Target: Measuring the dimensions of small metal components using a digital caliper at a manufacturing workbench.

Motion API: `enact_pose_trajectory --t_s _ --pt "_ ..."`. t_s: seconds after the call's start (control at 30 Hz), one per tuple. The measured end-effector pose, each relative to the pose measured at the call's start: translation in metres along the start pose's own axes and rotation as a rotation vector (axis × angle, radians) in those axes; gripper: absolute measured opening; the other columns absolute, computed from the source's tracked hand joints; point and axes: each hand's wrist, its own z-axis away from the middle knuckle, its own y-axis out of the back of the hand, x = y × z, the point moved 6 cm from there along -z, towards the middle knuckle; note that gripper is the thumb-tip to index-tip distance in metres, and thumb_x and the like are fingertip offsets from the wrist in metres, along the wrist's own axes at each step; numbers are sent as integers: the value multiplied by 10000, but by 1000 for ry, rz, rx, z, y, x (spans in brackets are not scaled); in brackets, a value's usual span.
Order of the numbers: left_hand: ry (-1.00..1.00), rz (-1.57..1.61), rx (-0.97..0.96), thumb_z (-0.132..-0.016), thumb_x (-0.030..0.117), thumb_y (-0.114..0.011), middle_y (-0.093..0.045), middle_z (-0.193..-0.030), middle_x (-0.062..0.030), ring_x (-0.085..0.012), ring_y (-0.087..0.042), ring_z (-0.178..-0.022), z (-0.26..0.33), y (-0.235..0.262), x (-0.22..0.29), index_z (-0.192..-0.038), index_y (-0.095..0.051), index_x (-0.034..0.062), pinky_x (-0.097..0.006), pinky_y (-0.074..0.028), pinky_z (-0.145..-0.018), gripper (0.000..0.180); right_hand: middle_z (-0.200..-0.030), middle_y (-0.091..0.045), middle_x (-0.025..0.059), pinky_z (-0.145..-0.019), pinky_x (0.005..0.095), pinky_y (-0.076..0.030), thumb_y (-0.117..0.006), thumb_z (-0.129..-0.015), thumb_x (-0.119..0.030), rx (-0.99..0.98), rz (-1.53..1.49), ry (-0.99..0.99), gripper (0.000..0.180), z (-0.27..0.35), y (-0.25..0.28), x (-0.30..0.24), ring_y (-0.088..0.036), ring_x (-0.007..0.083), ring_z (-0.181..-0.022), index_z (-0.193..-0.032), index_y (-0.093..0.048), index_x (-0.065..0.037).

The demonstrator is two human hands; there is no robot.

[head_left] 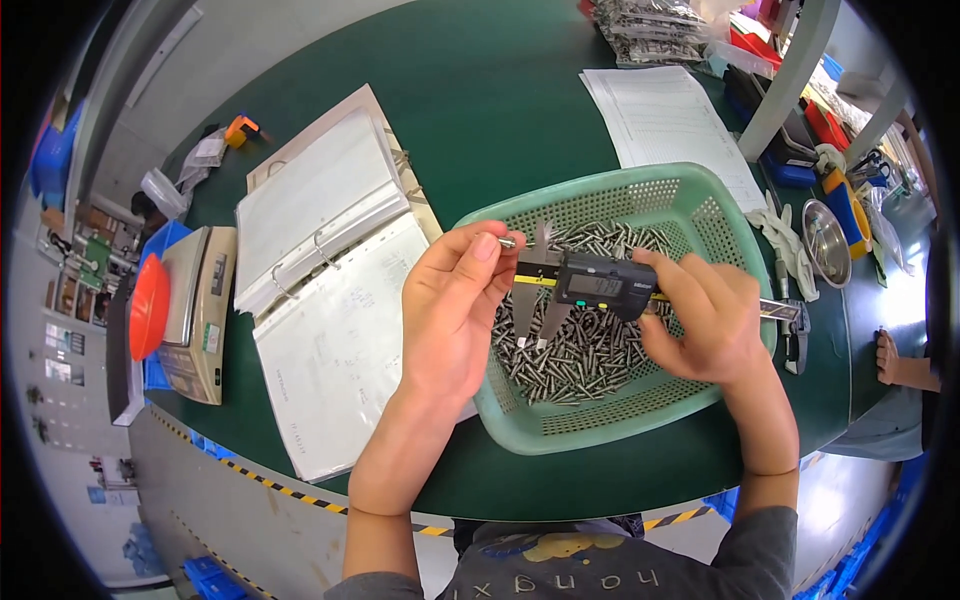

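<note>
Between the thumb and fingers of my left hand [450,300] is a small metal pin [507,242], its end poking out toward the caliper. My right hand [708,315] grips a digital caliper [605,284] by its dark display body, with the beam running out to the right past my hand. The caliper's jaws stand a little apart and point toward me, close to my left fingertips. Both hands are above a green perforated plastic basket [600,437]. Many similar metal pins [575,370] lie heaped in it.
An open ring binder [335,290] lies left of the basket, with a weighing scale [200,315] and red dish [150,308] beyond. Paper sheets [670,120] and bagged parts [650,30] lie behind. Gloves [785,245] and a metal bowl [826,243] are at right, near another person's hand [887,357].
</note>
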Motion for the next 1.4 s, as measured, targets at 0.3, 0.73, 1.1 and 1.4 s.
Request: enact_pose_trajectory --t_s 0.3,0.73,1.1,1.4 --pt "-33 -19 -13 -879 135 -549 -615 -934 -82 -113 -544 -837 -1 -2 0 -984 -574 4 -250 -420 -796 170 -632 -462 21 -404 284 -358 -648 -601 -114 -24 37 -7 424 -1 0 1 -478 148 -462 -1004 -587 3" --pt "-92 -97 38 -852 104 -591 -625 -923 -92 -101 -553 -841 2 3 -5 -968 -595 -17 -232 -423 -807 167 -618 -445 9 -415 280 -353 -694 -605 -191 -60 104 -17 471 0 0 -2 -474 138 -467 -1032 -592 -20" --pt "-102 -103 62 -847 82 -592 -621 -919 -92 -113 -556 -854 5 -1 -8 -966 -596 -28 -244 -422 -818 163 -607 -452 7 -402 281 -349 -699 -610 -217 -29 92 -24 430 2 1 1 -460 143 -447 -987 -604 -31" --pt "-99 -113 100 -852 77 -582 -612 -899 -62 -93 -553 -817 7 0 -11 -974 -596 -29 -225 -437 -768 163 -573 -458 24 -404 301 -315 -708 -617 -240 1 50 -67 373 6 0 4 -414 184 -426 -920 -617 -43"
